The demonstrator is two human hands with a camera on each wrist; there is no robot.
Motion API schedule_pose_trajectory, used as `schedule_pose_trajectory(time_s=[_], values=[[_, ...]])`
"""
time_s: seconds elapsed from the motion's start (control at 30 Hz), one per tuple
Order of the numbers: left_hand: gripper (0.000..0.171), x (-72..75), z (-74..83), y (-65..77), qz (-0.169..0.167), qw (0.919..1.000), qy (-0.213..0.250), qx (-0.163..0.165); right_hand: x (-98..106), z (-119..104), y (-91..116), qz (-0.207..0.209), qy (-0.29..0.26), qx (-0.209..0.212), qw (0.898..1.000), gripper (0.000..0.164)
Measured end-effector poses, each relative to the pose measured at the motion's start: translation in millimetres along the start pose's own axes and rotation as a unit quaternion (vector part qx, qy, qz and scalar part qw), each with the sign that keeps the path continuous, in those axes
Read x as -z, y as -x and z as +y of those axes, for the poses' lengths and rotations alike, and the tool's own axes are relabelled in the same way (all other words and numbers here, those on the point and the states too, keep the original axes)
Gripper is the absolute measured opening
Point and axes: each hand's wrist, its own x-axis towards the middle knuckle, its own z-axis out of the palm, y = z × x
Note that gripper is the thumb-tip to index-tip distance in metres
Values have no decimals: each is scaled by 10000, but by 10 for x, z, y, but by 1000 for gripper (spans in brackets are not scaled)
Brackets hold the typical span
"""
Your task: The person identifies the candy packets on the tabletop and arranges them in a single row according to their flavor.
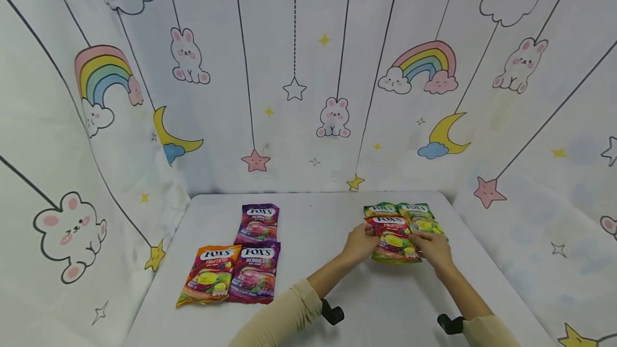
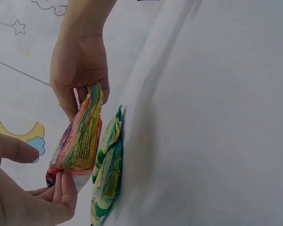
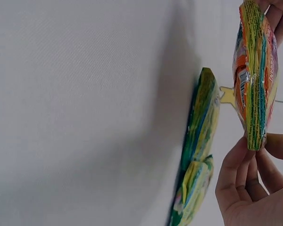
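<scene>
Both hands hold a red-orange FOX'S Fruits candy bag (image 1: 391, 237) by its sides, lifted over the table. My left hand (image 1: 361, 243) grips the bag's left edge, with its fingers against the bag in the left wrist view. At the opposite edge, my right hand (image 3: 254, 181) pinches the bag between thumb and fingers. Two green FOX'S candy bags (image 1: 420, 217) lie side by side behind and below it, partly covered by the held bag in the head view. The left wrist view shows a gap between the held bag and the green bags (image 2: 108, 174).
On the table's left side lie two purple FOX'S Berries bags (image 1: 255, 272), one behind the other. An orange FOX'S Fruits bag (image 1: 209, 274) lies beside the nearer one. A patterned cloth wall (image 1: 299, 138) rises at the back and sides of the white table (image 1: 318, 229).
</scene>
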Motion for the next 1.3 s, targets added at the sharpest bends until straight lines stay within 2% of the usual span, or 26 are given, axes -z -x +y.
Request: schedule_pose_trajectory(time_s=[0.13,0.43,0.63,1.0,1.3], values=[[47,-58,-5,13,-60,9999,98,45,52,45,10,31,35,-4,10000,52],[45,-183,5,46,-131,9991,406,-85,168,124,48,69,-17,-190,9998,54],[48,-265,-14,58,-354,9979,505,-181,261,188,57,100,-30,-278,9996,56],[50,-382,-29,66,-716,9956,602,-110,382,321,53,107,117,-479,9987,62],[54,-505,-18,70,-842,9935,763,-89,470,377,76,245,268,-450,9983,62]])
